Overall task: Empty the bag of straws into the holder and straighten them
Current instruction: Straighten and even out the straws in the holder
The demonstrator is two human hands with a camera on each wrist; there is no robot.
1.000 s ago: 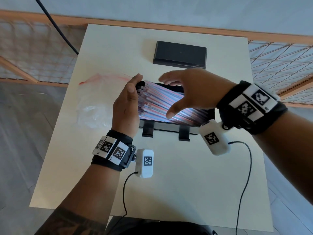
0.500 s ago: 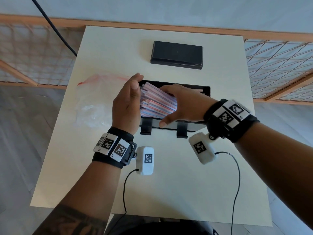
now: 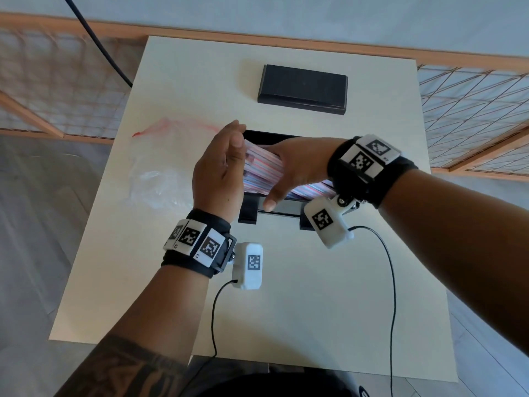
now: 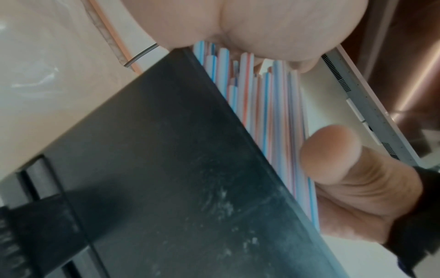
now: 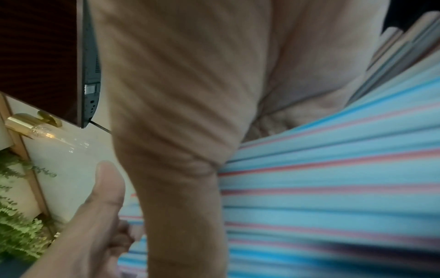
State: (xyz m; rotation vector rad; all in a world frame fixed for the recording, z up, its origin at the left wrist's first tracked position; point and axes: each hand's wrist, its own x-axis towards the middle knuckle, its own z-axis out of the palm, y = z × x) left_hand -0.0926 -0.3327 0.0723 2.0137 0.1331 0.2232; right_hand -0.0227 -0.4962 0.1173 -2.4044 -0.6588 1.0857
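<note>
On the table's (image 3: 286,296) left side, an empty clear bag (image 3: 160,179) with a red strip lies flat, just beside the left hand (image 3: 220,173). That hand stands edge-up, fingers straight and together, palm pressed flat against the left ends of the straws (image 3: 263,170). Striped straws lie lengthwise in the black holder (image 3: 282,209), at table centre. Right hand (image 3: 297,167) lies on top of the bundle, fingers together and hidden past it, thumb (image 3: 272,200) spread down over the holder's front wall. Behind, well apart, a black box (image 3: 303,88). Wrist cameras' cables (image 3: 392,282) trail toward the near edge.
</note>
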